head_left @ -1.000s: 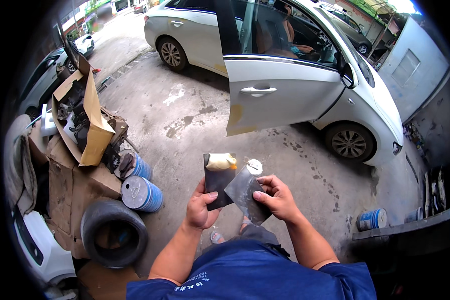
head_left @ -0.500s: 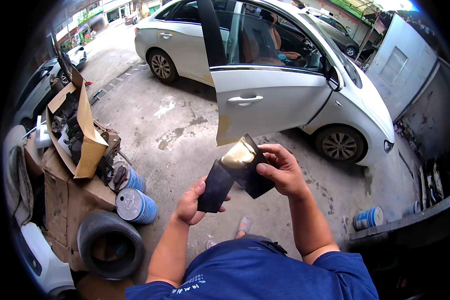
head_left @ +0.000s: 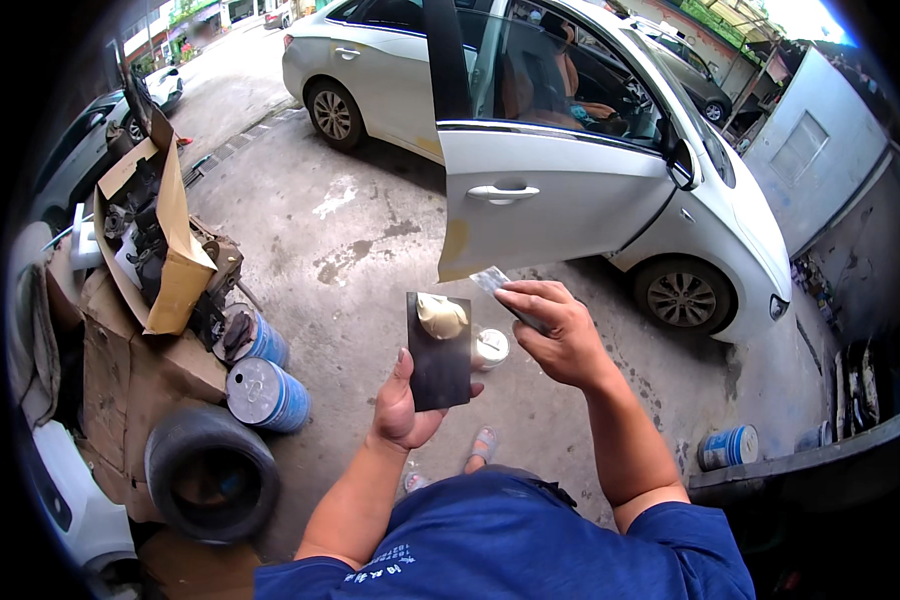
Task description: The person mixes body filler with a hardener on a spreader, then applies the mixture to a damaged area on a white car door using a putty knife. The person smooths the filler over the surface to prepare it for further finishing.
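My left hand (head_left: 402, 412) grips a flat dark rectangular putty spreader (head_left: 440, 370) by its lower part. Near its top edge lies a cream-coloured lump of putty (head_left: 441, 317). To the right, and apart from it, my right hand (head_left: 560, 335) pinches a second flat spreader (head_left: 490, 281). That one is tilted, with a greyish smeared end showing past the fingers; the rest is mostly covered by my hand. Beyond both hands stands the open front door (head_left: 545, 210) of a white car, with a yellowish patch at its lower rear corner.
A small tin (head_left: 493, 350) stands on the ground between my hands. At left are blue-and-white drums (head_left: 288, 402), a tyre (head_left: 210, 535), and cardboard boxes (head_left: 180, 290) with car parts. Another blue drum (head_left: 730, 448) sits at right beside a dark ledge (head_left: 810, 462).
The two spreaders have come apart. The putty, earlier on the right hand's spreader, now lies on the left one. My right hand has turned its spreader nearly edge-on.
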The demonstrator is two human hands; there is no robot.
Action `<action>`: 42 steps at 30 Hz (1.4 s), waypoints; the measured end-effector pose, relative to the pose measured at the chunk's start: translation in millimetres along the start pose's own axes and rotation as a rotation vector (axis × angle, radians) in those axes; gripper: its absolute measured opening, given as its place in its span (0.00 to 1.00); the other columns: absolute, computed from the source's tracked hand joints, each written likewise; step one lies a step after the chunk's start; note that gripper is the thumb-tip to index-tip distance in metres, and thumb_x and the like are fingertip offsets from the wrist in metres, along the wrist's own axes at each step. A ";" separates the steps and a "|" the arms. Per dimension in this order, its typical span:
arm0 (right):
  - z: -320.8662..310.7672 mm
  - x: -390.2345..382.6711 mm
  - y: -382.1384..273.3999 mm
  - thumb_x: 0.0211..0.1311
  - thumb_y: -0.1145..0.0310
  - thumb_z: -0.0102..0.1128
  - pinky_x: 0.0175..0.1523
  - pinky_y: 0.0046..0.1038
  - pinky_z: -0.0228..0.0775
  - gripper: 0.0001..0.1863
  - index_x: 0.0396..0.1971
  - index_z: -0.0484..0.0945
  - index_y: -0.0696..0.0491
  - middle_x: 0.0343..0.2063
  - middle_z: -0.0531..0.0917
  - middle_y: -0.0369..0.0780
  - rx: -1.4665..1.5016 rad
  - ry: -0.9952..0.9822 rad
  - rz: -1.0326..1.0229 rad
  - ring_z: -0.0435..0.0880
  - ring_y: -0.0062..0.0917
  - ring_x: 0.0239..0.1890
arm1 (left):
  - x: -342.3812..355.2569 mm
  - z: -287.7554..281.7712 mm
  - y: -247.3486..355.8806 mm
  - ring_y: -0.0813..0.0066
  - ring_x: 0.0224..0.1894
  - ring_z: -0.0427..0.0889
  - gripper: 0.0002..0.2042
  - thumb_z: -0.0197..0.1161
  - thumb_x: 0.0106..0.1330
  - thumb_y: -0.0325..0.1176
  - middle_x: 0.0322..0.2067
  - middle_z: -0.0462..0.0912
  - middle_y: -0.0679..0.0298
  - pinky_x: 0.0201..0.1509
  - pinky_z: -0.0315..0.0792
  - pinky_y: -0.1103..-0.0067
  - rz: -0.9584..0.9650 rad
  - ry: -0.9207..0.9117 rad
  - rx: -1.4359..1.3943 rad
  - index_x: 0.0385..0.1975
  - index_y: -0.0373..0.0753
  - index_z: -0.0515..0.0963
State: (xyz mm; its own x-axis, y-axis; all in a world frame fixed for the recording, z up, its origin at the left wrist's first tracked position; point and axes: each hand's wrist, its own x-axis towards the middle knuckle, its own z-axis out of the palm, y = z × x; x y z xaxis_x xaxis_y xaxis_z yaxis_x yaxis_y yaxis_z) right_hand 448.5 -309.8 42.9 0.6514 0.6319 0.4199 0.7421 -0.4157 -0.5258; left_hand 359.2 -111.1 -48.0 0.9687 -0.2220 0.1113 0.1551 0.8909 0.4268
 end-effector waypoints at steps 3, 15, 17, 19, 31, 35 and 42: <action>37.0 -6.3 -28.5 0.46 0.79 0.58 0.56 0.36 0.69 0.24 0.48 0.80 0.52 0.48 0.79 0.43 0.032 -0.014 -0.046 0.75 0.40 0.51 | 10.1 5.8 -6.2 0.66 0.60 0.70 0.29 0.44 0.72 0.54 0.59 0.69 0.60 0.60 0.66 0.66 0.178 0.104 0.144 0.66 0.41 0.58; 0.3 -10.2 -26.4 0.44 0.83 0.57 0.53 0.35 0.71 0.27 0.49 0.79 0.48 0.46 0.80 0.41 0.006 -0.022 -0.211 0.76 0.38 0.49 | 1.1 -12.2 11.3 0.63 0.57 0.73 0.27 0.41 0.73 0.51 0.56 0.73 0.57 0.52 0.74 0.62 0.040 0.103 0.143 0.66 0.41 0.59; -17.5 4.8 -35.7 0.38 0.86 0.58 0.54 0.37 0.71 0.32 0.49 0.79 0.46 0.46 0.80 0.39 0.078 -0.056 -0.344 0.75 0.38 0.50 | -5.4 -16.2 18.7 0.52 0.60 0.69 0.30 0.42 0.72 0.53 0.60 0.68 0.52 0.49 0.75 0.53 -0.135 -0.075 -0.067 0.67 0.41 0.56; -14.9 12.1 -29.2 0.38 0.86 0.57 0.55 0.37 0.71 0.32 0.49 0.80 0.46 0.47 0.80 0.40 0.142 -0.070 -0.361 0.75 0.39 0.50 | -7.6 -9.8 21.1 0.41 0.62 0.65 0.32 0.43 0.71 0.55 0.63 0.63 0.48 0.48 0.74 0.47 -0.234 -0.287 -0.233 0.69 0.42 0.53; 2.6 -49.8 16.1 0.61 0.79 0.55 0.56 0.32 0.70 0.25 0.59 0.65 0.58 0.48 0.79 0.44 1.285 -0.010 0.421 0.78 0.26 0.51 | 4.4 10.5 23.0 0.52 0.69 0.57 0.35 0.44 0.69 0.60 0.67 0.59 0.55 0.66 0.60 0.51 0.097 -0.046 0.107 0.69 0.43 0.53; 45.8 -57.1 8.2 0.60 0.76 0.57 0.52 0.26 0.71 0.25 0.57 0.63 0.60 0.46 0.78 0.43 1.233 -0.141 0.606 0.78 0.22 0.47 | 10.6 20.1 1.6 0.65 0.66 0.63 0.35 0.44 0.70 0.57 0.65 0.62 0.55 0.69 0.56 0.68 0.219 -0.010 0.288 0.69 0.38 0.51; 19.5 -24.4 7.5 0.58 0.75 0.62 0.53 0.27 0.72 0.26 0.55 0.64 0.60 0.44 0.79 0.44 1.449 0.028 0.523 0.80 0.25 0.45 | 3.3 -14.2 8.4 0.72 0.57 0.70 0.26 0.47 0.74 0.46 0.57 0.71 0.60 0.61 0.66 0.75 0.207 -0.050 1.126 0.65 0.34 0.61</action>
State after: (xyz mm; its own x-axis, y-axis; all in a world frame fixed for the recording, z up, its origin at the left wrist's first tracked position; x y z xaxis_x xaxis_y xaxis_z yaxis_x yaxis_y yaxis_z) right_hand 435.1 -315.6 14.3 0.7964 0.6040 -0.0303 -0.3370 0.4016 -0.8515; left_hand 366.5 -98.7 -56.8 0.9426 -0.1506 0.2981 -0.2926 0.0579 0.9545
